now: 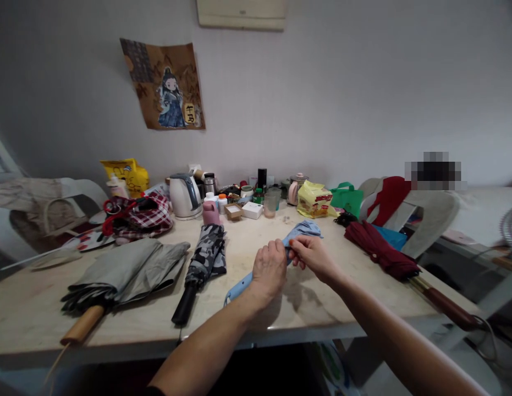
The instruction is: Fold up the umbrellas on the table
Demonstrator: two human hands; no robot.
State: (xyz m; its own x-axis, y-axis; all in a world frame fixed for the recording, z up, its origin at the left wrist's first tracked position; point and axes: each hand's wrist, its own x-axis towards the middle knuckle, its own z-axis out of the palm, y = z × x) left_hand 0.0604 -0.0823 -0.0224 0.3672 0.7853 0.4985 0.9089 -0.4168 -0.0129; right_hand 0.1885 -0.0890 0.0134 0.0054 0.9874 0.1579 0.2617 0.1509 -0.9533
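A light blue folding umbrella (307,227) lies slantwise in front of me, furled, its light blue handle (239,286) pointing toward me. My left hand (270,269) is wrapped around its middle and hides that part. Right beside it, my right hand (312,256) pinches the umbrella at its middle; a small dark bit shows at the fingertips, too small to name. To the left are a camouflage umbrella (208,250) with a black handle and a grey umbrella (127,269) with a wooden handle. A dark red umbrella (379,247) rests at the right.
The pale table (247,236) holds a white kettle (183,195), a pink bottle (210,212), small boxes, a cup (270,203) and a yellow snack pack (314,199) along the back. A plaid bag (144,217) is at left. Chairs stand at both ends; a person's head is blurred at right.
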